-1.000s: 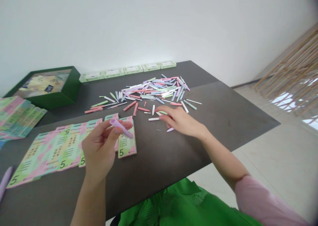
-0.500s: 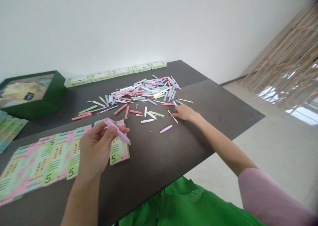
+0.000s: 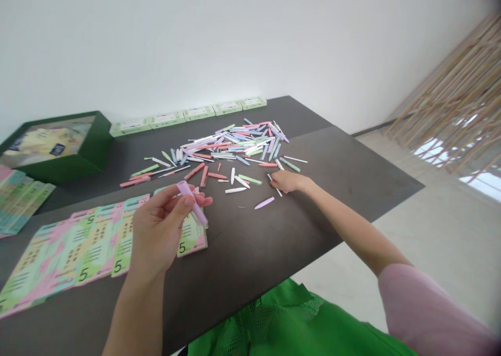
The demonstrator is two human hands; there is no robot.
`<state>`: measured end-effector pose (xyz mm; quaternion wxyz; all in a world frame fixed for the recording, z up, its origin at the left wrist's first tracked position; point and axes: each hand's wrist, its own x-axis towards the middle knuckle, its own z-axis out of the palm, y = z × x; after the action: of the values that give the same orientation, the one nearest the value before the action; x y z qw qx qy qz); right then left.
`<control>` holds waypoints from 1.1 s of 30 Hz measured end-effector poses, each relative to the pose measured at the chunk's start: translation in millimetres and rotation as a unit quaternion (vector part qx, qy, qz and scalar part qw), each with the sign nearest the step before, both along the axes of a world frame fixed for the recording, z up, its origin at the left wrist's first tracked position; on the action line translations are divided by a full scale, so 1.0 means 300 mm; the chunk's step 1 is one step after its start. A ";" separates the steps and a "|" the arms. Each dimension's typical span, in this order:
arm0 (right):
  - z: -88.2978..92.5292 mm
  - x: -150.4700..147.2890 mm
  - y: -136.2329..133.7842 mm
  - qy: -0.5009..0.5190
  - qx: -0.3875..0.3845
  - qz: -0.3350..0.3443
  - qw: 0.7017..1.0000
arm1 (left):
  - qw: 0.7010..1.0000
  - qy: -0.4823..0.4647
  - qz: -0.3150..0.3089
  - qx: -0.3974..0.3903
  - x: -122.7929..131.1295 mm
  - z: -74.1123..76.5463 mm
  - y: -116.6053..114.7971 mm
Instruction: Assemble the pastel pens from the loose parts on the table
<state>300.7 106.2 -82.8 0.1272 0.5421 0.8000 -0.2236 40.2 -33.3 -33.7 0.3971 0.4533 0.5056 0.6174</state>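
My left hand is shut on a lilac plastic tube, pinching it between thumb and fingers above a printed card with a large 5. More pink-and-green cards lie in a row to the left. My right hand rests on the table at the right edge of a heap of pastel plastic sticks and tubes. Its fingertips touch a thin white stick, and it visibly holds nothing. A loose lilac piece lies just below it.
The dark table has a visible seam and a corner at right. An open green box stands back left, with a row of flat green-and-white boxes behind the heap. A stack of cards lies far left.
My right hand has moved from above the loose pieces to the heap's right edge, uncovering the lilac piece. My left hand has turned the lilac tube more upright. The whole view has shifted slightly.
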 end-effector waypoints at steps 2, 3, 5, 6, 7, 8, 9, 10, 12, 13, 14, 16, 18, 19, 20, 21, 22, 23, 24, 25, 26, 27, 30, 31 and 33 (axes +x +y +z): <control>0.028 0.004 -0.008 0.041 0.032 -0.011 0.999 | 1.000 0.018 -0.010 -0.001 -0.007 -0.003 -0.003; 0.049 0.004 -0.014 0.067 0.051 -0.019 0.996 | 0.999 0.029 -0.014 -0.002 -0.010 -0.005 -0.004; 0.108 -0.004 -0.034 0.126 0.092 -0.034 0.987 | 0.998 0.052 -0.019 -0.001 -0.011 -0.006 -0.006; 0.145 -0.015 -0.050 0.156 0.111 -0.040 0.981 | 0.998 0.064 -0.020 0.002 -0.009 -0.004 -0.007; 0.186 -0.031 -0.070 0.187 0.128 -0.044 0.973 | 0.997 0.077 -0.020 0.005 -0.004 -0.001 -0.008; 0.229 -0.051 -0.095 0.220 0.141 -0.045 0.964 | 0.995 0.093 -0.019 0.009 0.002 0.003 -0.009; 0.271 -0.075 -0.126 0.250 0.153 -0.044 0.955 | 0.994 0.110 -0.017 0.012 0.010 0.008 -0.011; 0.312 -0.103 -0.161 0.296 0.164 -0.038 0.940 | 0.991 0.130 -0.015 0.014 0.019 0.014 -0.014; 0.381 -0.159 -0.237 0.483 0.162 0.005 0.861 | 0.985 0.172 -0.008 0.017 0.036 0.025 -0.020; 0.406 -0.186 -0.275 0.539 0.154 0.024 0.828 | 0.981 0.194 -0.004 0.020 0.042 0.030 -0.025; 0.425 -0.209 -0.308 0.577 0.143 0.042 0.803 | 0.976 0.217 0.000 0.026 0.047 0.034 -0.029; 0.443 -0.245 -0.358 0.618 0.123 0.073 0.773 | 0.964 0.262 0.005 0.043 0.050 0.040 -0.040; 0.442 -0.266 -0.380 0.632 0.092 0.097 0.763 | 0.952 0.301 0.006 0.060 0.048 0.046 -0.051; 0.438 -0.271 -0.383 0.633 0.078 0.108 0.762 | 0.946 0.316 0.007 0.067 0.046 0.048 -0.056; 0.433 -0.274 -0.382 0.630 0.070 0.117 0.765 | 0.942 0.327 0.009 0.073 0.044 0.050 -0.061; 0.428 -0.274 -0.380 0.624 0.068 0.125 0.768 | 0.938 0.336 0.013 0.081 0.042 0.051 -0.066; 0.424 -0.271 -0.377 0.619 0.073 0.131 0.771 | 0.934 0.346 0.019 0.090 0.039 0.051 -0.071; 0.420 -0.267 -0.374 0.613 0.080 0.132 0.775 | 0.928 0.358 0.030 0.101 0.037 0.051 -0.075; 0.418 -0.261 -0.373 0.611 0.088 0.133 0.775 | 0.920 0.372 0.043 0.113 0.034 0.050 -0.079; 0.416 -0.255 -0.373 0.612 0.094 0.136 0.773 | 0.911 0.387 0.058 0.129 0.031 0.049 -0.082; 0.415 -0.249 -0.375 0.618 0.099 0.146 0.766 | 0.900 0.404 0.074 0.144 0.030 0.047 -0.086; 0.414 -0.243 -0.379 0.622 0.102 0.153 0.761 | 0.888 0.422 0.088 0.159 0.030 0.046 -0.090; 0.413 -0.228 -0.397 0.620 0.104 0.142 0.765 | 0.866 0.447 0.100 0.202 0.040 0.045 -0.105; 0.413 -0.224 -0.405 0.616 0.100 0.130 0.771 | 0.869 0.435 0.100 0.211 0.048 0.047 -0.112; 0.414 -0.219 -0.424 0.633 0.096 0.122 0.758 | 0.892 0.380 0.096 0.224 0.065 0.054 -0.128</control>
<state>235.1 -21.1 41.4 -0.4349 0.1838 0.7747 -0.4207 59.8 -71.7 -17.7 0.0011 0.6793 0.5078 0.5298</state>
